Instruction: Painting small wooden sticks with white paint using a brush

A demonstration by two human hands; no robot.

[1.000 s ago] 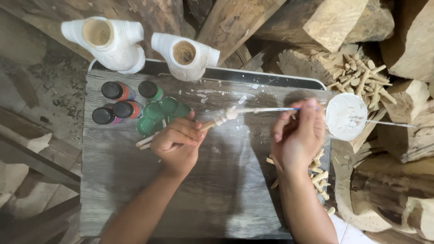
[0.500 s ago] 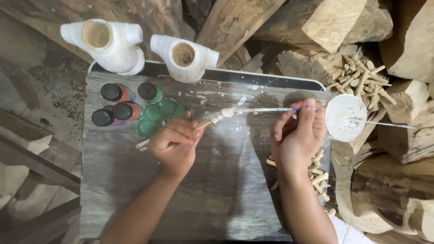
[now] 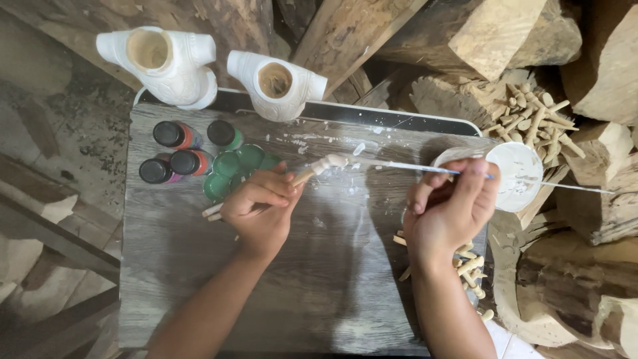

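Observation:
My left hand (image 3: 259,203) grips a thin wooden stick whose small carved head (image 3: 330,162) is coated in white paint. My right hand (image 3: 452,203) holds a slim blue-handled paintbrush (image 3: 419,167), its bristle tip touching the white carved head. Both hands hover over a grey wood-grain board (image 3: 332,286). A small white cup of white paint (image 3: 518,176) sits just beyond my right hand's fingers.
Several dark-capped paint bottles (image 3: 176,149) and green lids (image 3: 236,166) lie at the board's left. Two white-painted carved wooden pieces (image 3: 163,63) (image 3: 276,83) stand behind it. Small wooden pegs lie in piles (image 3: 531,113) (image 3: 465,262); rough logs (image 3: 478,33) surround the right side.
Both hands have stayed nearly in place; the brush tip has shifted slightly along the white carved head.

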